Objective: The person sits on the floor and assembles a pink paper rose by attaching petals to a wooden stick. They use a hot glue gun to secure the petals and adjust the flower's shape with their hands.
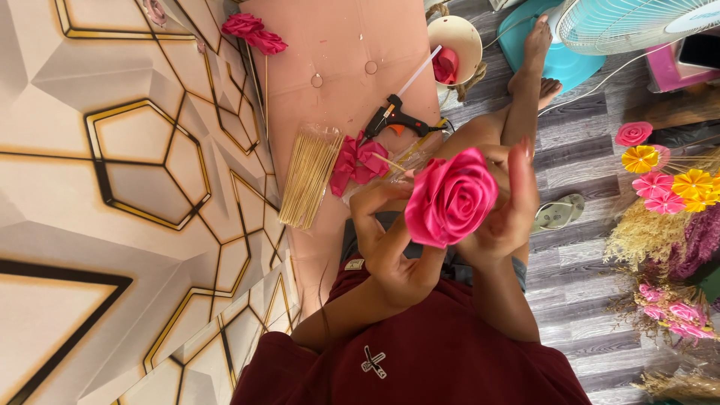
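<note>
Shirt: your dark red shirt fills the bottom edge, closest to the lens.
Left hand: your left hand is curled around the underside of the pink ribbon rose, fingers closed on its base.
Right hand: your right hand cups the rose's far side, fingers straight and pressed against the petals.
Rose: held between both hands, above your lap, bloom facing the camera.
Pink board: the pink board carries a black glue gun, a bundle of wooden sticks and pink ribbon pieces.
Beyond: a cream bowl and a fan.
Side: finished paper flowers lie on the floor.
</note>
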